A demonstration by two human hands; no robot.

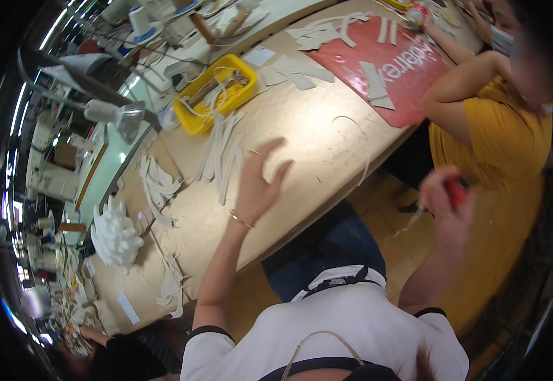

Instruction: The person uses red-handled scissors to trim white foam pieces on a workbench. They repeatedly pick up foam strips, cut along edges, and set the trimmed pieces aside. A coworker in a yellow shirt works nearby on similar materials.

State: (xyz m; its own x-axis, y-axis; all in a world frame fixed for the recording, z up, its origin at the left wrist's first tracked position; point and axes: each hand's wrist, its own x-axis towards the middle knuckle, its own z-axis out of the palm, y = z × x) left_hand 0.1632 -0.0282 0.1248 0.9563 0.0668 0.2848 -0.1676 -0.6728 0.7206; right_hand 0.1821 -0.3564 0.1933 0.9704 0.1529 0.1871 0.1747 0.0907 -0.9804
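My left hand (260, 181) is over the tan worktable (314, 143), fingers curved and apart, with nothing held in it. Beside its fingers lie pale, narrow strips (211, 155) in a loose bundle. To the right, off the table's edge, my right hand (443, 197) is closed around a small red thing (458, 193). Motion blurs it, so its kind does not show. A thin pale strand (410, 222) hangs from near that hand. Another thin strip (365, 168) lies across the table's near edge.
A yellow basket (190, 122) holds strips and tools. More cut strips (155, 184) and a white spiky bundle (116, 235) lie at left. A red sheet (410, 76) carries pale pieces. A co-worker in a yellow shirt (502, 133) sits at right; sewing machines stand behind the table.
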